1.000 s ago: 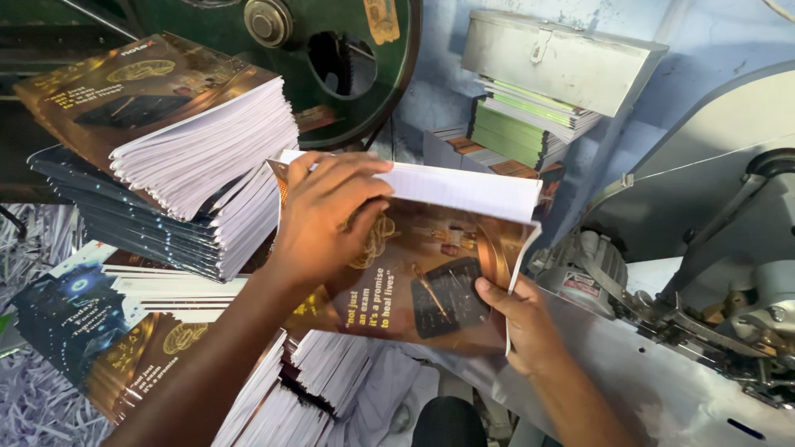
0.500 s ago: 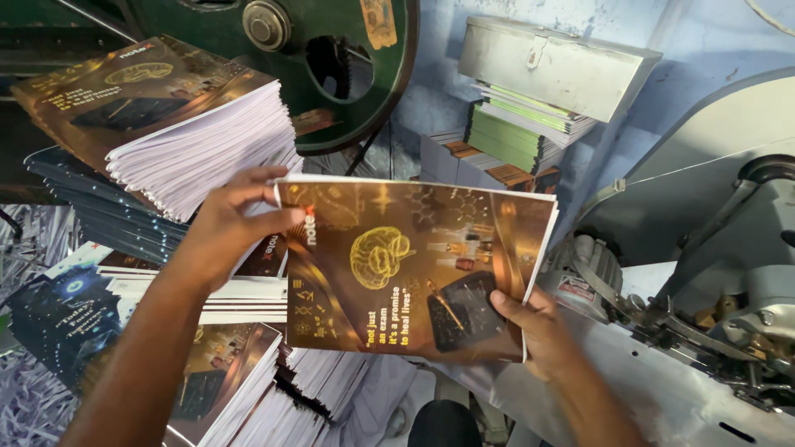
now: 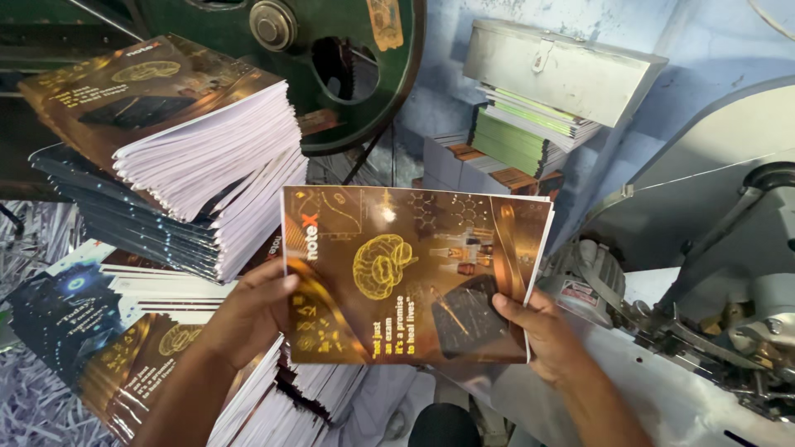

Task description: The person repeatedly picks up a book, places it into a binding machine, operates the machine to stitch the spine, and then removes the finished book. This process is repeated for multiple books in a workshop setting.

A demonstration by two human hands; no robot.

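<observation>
I hold a glossy brown-and-gold notebook [image 3: 414,265] flat in front of me, cover up, with a brain drawing on it. My left hand [image 3: 248,310] grips its left edge, thumb on the cover. My right hand [image 3: 538,331] grips its lower right corner, thumb on top. Just to the left stands a tall tilted stack of the same notebooks [image 3: 178,141]. Below my left arm lie more fanned-out notebooks [image 3: 124,356], some with dark blue covers.
A big green machine wheel [image 3: 331,74] is behind the stacks. A grey metal machine [image 3: 704,273] with rods and wires fills the right side. A grey metal box [image 3: 563,70] rests on green and brown paper stacks. Shredded paper trimmings [image 3: 33,397] cover the floor at left.
My left hand slid off the top of the notebook to its left edge. The cover, folded with white pages showing a second ago, now lies flat and fully visible.
</observation>
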